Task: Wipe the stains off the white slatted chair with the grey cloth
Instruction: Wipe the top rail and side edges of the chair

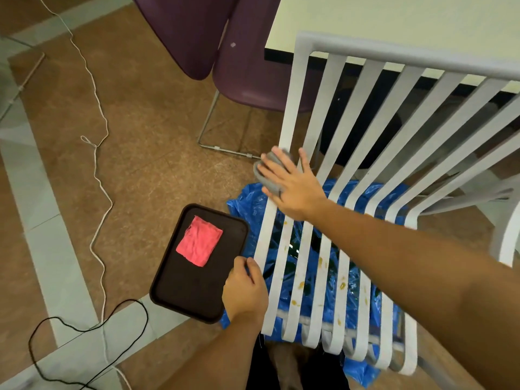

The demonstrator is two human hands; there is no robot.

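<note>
Under the right fingers lies the grey cloth.

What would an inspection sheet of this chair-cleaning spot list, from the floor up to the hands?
Surface: brown tiled floor with pale grey strips.
Job's things: white slatted chair, yellow-brown stains on its seat slats; grey cloth bunched where seat meets back.
Clutter: dark tray on the floor holding a pink cloth; blue plastic sheet under the chair.
Hands: right hand presses the grey cloth; left hand grips the seat's outer slat.
Cables: white cord and black cable on the floor.
Surroundings: purple chairs, pale table.
</note>
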